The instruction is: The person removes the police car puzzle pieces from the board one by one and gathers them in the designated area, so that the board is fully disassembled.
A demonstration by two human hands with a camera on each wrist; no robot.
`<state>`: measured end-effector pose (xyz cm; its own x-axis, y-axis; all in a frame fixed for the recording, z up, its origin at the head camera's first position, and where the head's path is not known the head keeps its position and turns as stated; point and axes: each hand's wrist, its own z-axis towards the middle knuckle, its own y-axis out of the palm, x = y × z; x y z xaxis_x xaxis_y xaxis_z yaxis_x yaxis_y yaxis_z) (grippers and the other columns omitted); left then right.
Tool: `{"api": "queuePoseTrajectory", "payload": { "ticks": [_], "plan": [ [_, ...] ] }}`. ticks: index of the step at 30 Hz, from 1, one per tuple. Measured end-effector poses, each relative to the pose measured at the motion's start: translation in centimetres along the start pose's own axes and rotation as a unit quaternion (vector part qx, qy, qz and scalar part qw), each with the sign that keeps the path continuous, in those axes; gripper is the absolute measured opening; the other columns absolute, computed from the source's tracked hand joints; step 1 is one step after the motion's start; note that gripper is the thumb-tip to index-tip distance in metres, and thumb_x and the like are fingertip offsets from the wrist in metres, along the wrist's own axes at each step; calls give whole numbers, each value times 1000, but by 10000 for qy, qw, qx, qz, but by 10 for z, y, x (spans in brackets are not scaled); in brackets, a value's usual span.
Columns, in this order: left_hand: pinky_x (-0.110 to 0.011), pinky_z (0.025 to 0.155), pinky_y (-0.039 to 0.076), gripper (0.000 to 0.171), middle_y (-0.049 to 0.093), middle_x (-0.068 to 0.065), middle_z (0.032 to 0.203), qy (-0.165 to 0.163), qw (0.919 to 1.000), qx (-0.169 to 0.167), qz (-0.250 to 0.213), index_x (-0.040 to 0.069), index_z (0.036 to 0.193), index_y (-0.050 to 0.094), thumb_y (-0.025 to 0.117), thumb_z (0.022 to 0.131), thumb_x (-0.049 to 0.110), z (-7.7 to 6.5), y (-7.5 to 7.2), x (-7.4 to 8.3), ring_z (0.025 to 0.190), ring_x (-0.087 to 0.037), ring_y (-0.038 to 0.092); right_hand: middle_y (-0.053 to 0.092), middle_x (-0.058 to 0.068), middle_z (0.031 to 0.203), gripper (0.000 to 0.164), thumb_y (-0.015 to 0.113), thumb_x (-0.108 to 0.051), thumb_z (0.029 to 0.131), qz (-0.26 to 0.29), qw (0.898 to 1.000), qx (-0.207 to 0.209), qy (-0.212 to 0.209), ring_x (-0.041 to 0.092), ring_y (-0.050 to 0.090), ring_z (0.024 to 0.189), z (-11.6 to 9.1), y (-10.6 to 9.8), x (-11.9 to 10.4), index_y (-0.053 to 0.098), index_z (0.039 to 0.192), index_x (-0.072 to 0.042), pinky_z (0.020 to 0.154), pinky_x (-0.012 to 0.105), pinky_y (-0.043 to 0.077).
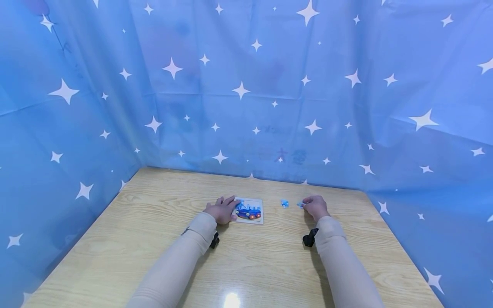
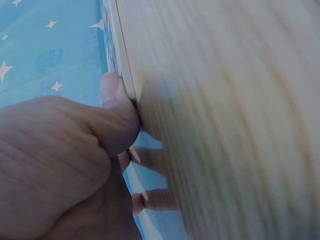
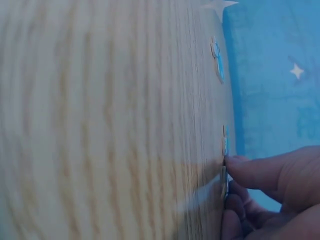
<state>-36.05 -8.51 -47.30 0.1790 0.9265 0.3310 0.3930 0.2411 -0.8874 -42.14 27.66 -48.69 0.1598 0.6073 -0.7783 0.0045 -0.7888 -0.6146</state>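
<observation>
A square jigsaw puzzle board [image 1: 249,211] with a blue cartoon train and red-orange wheels lies flat on the table. At its left edge rests my left hand [image 1: 222,210], fingers spread, the index finger reaching over the upper left corner. In the left wrist view the left thumb [image 2: 114,92] presses against the board's side edge. To the right of the board, my right hand [image 1: 316,207] pinches a small blue puzzle piece [image 1: 301,205] close to the tabletop. Another blue puzzle piece [image 1: 284,203] lies between that hand and the board.
The light wood table [image 1: 262,265] runs back to a blue curtain [image 1: 246,107] with white stars, which also encloses the left and right sides. A black wrist camera [image 1: 309,238] sits under the right wrist.
</observation>
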Motion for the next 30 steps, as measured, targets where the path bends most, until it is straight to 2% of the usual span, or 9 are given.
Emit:
{"api": "queuePoseTrajectory", "payload": {
  "ticks": [7,14,19,26,30],
  "plan": [
    [-74,114,8,63,8,4,171,43,10000,90,-1,31,163,23,49,106,38,13,6,-8,156,-35,4,50,33,140,34,54,2,101,-20,9999,-82,-54,45,47,129,0,-5,1,58,134,9,99,51,47],
    [-72,116,8,62,8,2,171,2,10000,17,-68,29,163,22,49,107,33,-4,-3,1,156,-34,7,54,31,136,35,55,6,99,-70,9995,-187,-231,45,48,129,2,-7,5,57,135,11,105,52,44],
    [-72,116,9,62,9,2,171,42,10000,46,-69,28,163,23,48,107,35,-4,-2,-1,156,-34,7,53,32,137,39,56,10,97,-207,9980,-395,-440,47,47,130,0,-8,6,55,136,12,106,54,43],
    [-71,116,9,62,8,3,171,58,10000,1,27,29,163,21,46,107,37,-2,0,-1,156,-33,5,52,32,139,37,54,8,99,-277,9980,-471,-332,48,45,132,-4,-9,7,56,136,10,106,56,43],
    [-71,116,8,62,8,2,171,28,10000,5,-6,28,163,22,46,107,36,-2,0,0,156,-33,6,53,32,137,37,55,8,99,-266,9978,-450,-406,47,48,129,-4,-10,9,57,135,11,104,55,44]
  ]
}}
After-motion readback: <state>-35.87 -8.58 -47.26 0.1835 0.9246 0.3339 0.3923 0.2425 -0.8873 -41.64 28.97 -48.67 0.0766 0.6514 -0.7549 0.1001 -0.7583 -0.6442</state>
